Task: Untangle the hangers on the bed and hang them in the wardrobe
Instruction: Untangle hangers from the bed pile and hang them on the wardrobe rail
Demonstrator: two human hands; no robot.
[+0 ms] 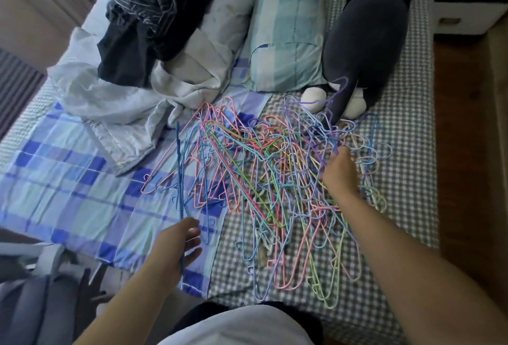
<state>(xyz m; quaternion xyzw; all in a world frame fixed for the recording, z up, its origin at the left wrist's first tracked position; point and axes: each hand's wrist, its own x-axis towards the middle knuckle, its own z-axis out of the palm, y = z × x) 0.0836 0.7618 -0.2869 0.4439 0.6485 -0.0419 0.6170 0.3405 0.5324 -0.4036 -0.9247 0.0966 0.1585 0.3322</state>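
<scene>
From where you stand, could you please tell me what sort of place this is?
Most likely a home bedroom: a bed with checked sheets, a pillow, crumpled clothes, and a tangle of hangers.

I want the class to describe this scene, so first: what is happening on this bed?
A person is sorting a tangled pile of coloured wire hangers on the bed. The left hand holds a blue hanger pulled clear of the pile. The right hand reaches into the tangle's far side, fingers on a purple-blue hanger. Clothes and pillows lie beyond.

Left hand point(176, 248) grips blue hanger point(179, 180); right hand point(339, 173) in hanger pile point(264, 180).
</scene>
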